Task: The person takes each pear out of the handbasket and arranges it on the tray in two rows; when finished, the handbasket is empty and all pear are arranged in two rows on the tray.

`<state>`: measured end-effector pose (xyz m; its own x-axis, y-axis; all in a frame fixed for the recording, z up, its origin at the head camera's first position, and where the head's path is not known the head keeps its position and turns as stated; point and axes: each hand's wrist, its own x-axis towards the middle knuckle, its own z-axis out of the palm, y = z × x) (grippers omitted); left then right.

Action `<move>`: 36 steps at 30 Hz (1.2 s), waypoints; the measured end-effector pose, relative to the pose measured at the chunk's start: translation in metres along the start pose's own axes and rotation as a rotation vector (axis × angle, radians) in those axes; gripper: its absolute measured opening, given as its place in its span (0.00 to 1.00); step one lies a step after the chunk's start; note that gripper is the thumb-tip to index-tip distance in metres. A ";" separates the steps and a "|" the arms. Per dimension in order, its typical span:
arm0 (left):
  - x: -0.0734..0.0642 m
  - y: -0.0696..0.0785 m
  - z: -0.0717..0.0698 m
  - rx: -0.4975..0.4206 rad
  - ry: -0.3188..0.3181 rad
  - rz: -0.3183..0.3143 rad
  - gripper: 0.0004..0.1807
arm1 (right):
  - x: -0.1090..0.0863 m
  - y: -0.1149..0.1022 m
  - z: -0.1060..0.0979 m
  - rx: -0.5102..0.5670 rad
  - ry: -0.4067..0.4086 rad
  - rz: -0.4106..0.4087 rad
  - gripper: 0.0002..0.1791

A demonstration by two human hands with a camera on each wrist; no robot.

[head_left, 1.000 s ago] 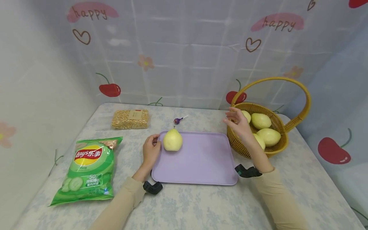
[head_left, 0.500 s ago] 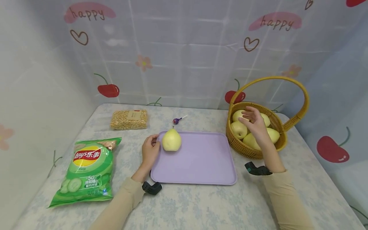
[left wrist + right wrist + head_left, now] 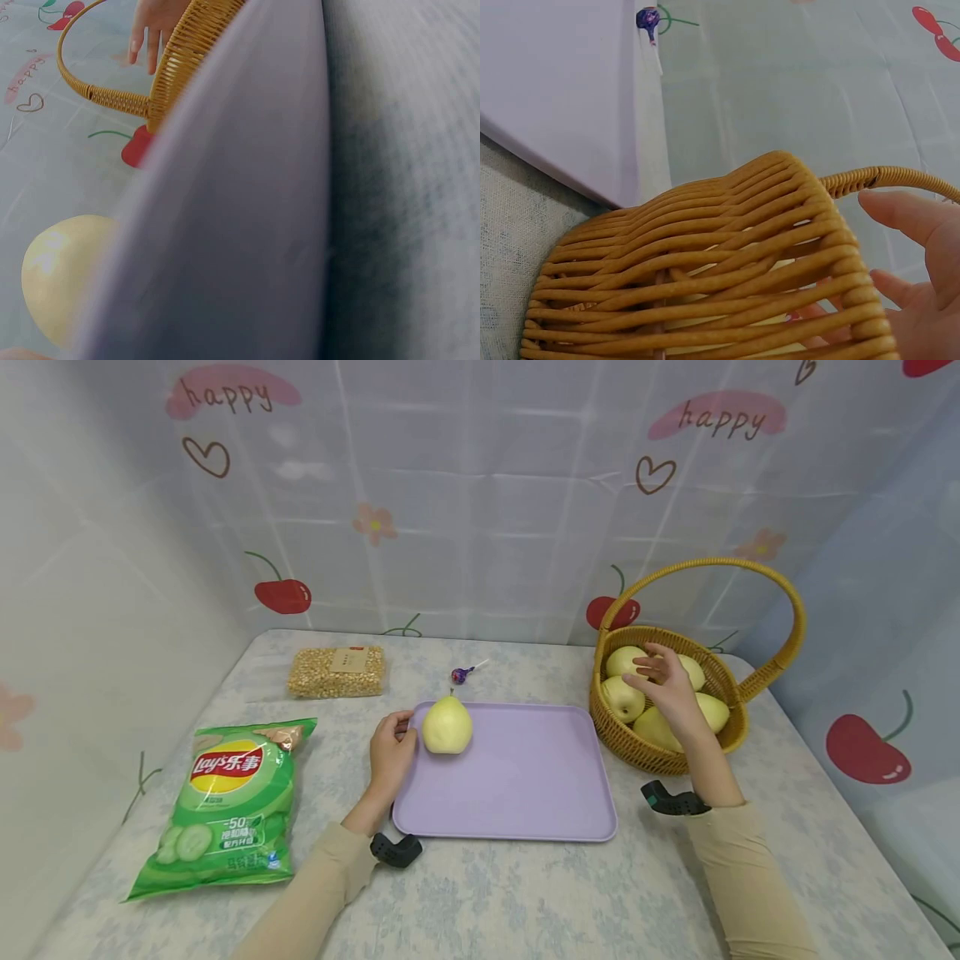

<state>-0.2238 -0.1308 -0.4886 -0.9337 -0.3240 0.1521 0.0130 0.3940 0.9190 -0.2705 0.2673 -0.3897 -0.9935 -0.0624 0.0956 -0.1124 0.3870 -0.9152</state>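
Note:
My left hand (image 3: 390, 756) is at the left rim of a lilac tray (image 3: 525, 793), its fingertips right at the edge. A pale yellow pear (image 3: 447, 727) stands upright on the tray near that hand, stem up. At the right, my right hand (image 3: 670, 689) hovers over a wicker basket (image 3: 626, 747), fingers apart and thumb pointing left. Several pears (image 3: 623, 698) lie inside the basket, some partly hidden by the hand. In the right wrist view, the fingers (image 3: 907, 214) show past the woven wall, with nothing gripped.
A green bag of chips (image 3: 225, 810) lies at the left. Behind it is a clear pack of corn kernels (image 3: 337, 672). A purple-wrapped lollipop (image 3: 460, 676) rests beyond the tray. The basket's tall handle (image 3: 798, 618) arches over the pears, and a printed curtain hangs behind the table.
My right hand has moved right, from the basket's left rim to over the pears, and has stayed nearly still since. The left hand, tray and upright pear keep their places.

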 end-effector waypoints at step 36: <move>0.000 0.001 0.000 0.002 0.001 -0.010 0.18 | 0.014 0.018 0.004 -0.235 -0.148 0.054 0.53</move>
<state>-0.2232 -0.1306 -0.4879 -0.9335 -0.3288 0.1434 0.0031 0.3923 0.9198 -0.2863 0.2698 -0.4062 -0.9863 -0.1630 -0.0246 -0.0784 0.5952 -0.7997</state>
